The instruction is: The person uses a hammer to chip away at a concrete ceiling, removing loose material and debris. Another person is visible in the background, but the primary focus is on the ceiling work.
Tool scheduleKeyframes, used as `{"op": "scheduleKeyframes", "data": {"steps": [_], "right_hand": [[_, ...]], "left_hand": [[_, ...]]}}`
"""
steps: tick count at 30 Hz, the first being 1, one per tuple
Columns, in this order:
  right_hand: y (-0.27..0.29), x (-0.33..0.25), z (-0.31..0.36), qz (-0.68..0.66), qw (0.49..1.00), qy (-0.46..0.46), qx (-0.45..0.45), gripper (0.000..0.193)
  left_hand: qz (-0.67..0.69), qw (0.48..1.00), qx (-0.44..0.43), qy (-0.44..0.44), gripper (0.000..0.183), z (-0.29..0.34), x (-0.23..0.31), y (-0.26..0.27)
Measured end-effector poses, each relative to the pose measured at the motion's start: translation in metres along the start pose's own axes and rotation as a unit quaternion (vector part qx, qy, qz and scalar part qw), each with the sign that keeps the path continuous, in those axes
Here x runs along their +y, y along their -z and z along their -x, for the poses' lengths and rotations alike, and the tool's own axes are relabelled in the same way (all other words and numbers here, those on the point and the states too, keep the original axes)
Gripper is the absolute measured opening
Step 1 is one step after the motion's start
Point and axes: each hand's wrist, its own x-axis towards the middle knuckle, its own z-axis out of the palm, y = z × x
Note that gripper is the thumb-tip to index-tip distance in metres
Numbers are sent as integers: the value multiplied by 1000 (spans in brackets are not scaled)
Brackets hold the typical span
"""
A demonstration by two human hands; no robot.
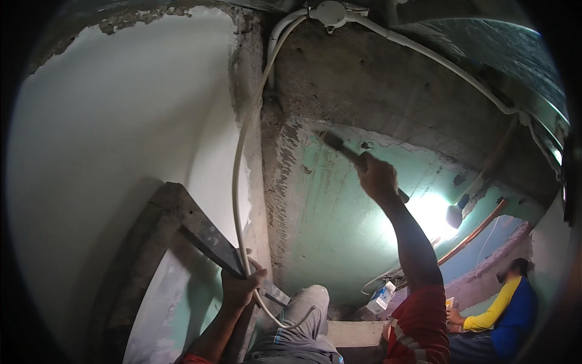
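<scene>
Raised in front of me, my right hand (378, 177) is closed round the handle of a short tool with a dark blocky head (333, 141). Its tip is blurred, so its exact kind cannot be told. That tip is close to the green painted wall (339, 200), near the edge where the paint meets bare grey concrete. Lower left, my left hand (241, 287) is closed on a dark flat beam (209, 239) that slopes down to the right. A pale cable (237, 176) hangs from above and passes over the beam beside my left hand.
A lit bulb (456, 213) hangs at the right. A junction box (329, 13) with white conduit (436, 57) sits overhead. A person in yellow and blue (512, 315) sits lower right. A small white box (381, 297) hangs by wires. A white wall (121, 127) stands left.
</scene>
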Motion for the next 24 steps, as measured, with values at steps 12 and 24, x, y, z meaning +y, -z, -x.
{"op": "scheduleKeyframes", "data": {"steps": [12,24], "right_hand": [[55,54,-36,50,992,50,101,8],[93,6,-51,-135,962,53,230,16]], "left_hand": [[12,1000,3,-13,50,1,2,-3],[-2,1000,-1,14,50,4,11,-4]]}}
